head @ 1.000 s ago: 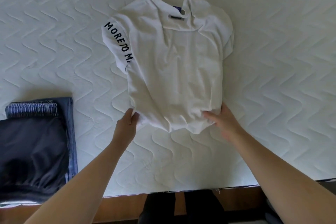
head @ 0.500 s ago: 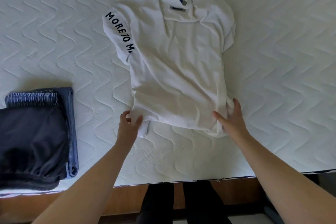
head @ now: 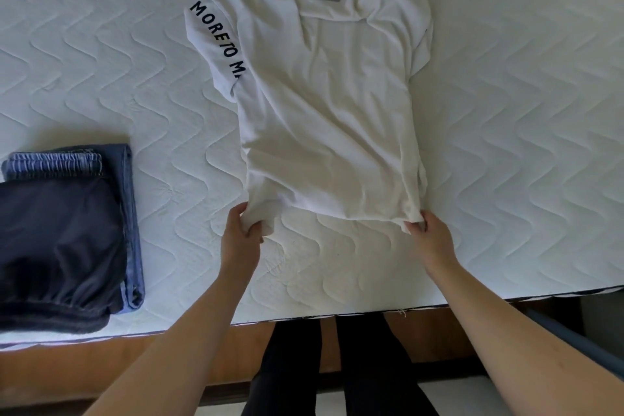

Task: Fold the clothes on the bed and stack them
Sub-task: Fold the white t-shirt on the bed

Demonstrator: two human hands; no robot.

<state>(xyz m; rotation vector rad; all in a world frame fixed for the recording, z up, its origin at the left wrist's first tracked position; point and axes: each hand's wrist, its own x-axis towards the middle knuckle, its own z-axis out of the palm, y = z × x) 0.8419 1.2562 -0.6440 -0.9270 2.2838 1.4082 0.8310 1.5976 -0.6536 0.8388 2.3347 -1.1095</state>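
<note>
A white T-shirt point(head: 324, 105) lies lengthwise on the quilted white mattress point(head: 523, 145), collar at the far end, sides folded inward, black lettering on its left sleeve. My left hand point(head: 241, 236) grips the near left corner of its hem, bunching the cloth. The near right corner of the hem is pinched by my right hand point(head: 430, 236). The hem is stretched between both hands. At the left edge sits a stack of folded clothes: a dark garment point(head: 57, 246) on top of folded blue jeans point(head: 130, 199).
The mattress's near edge point(head: 304, 314) runs just below my forearms, with a wooden bed frame point(head: 101, 361) under it. My dark-clothed legs point(head: 337, 365) stand against the frame. Bare mattress lies right of the shirt and between shirt and stack.
Both hands went from resting at the shirt's lower edge to gripping its two hem corners, and the crumpled hem is now pulled out straight toward me.
</note>
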